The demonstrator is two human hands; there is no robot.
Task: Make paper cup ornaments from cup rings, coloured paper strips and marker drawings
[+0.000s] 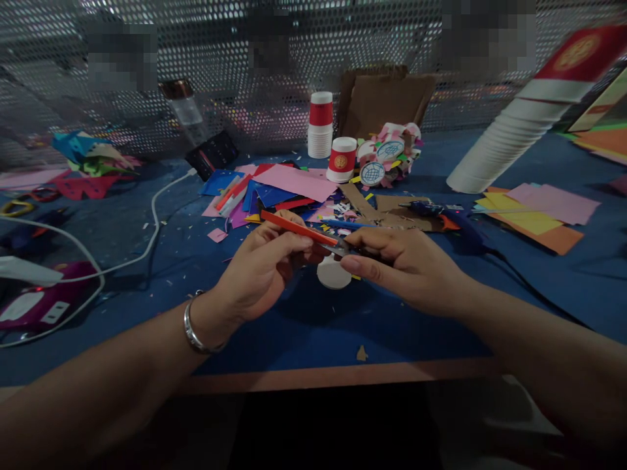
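My left hand point(274, 264), with a silver bracelet at the wrist, pinches an orange-red strip of paper point(289, 225) above the table. My right hand point(406, 264) is closed round small scissors point(337, 247); their grey blades meet the strip's right end, and the fingers hide most of the handles. Below and between the hands is a white round piece point(334, 273), partly covered by them. Just beyond lie small paper scraps point(343, 212) and coloured paper sheets point(294, 179).
A blue glue gun point(460, 228) with a black cord lies on the right, near coloured paper point(543, 215). A tall leaning cup stack point(514, 124) stands behind it. Red-and-white paper cups point(341, 160) are at the back. On the left, a white cable point(155, 215) runs past a purple box point(49, 300).
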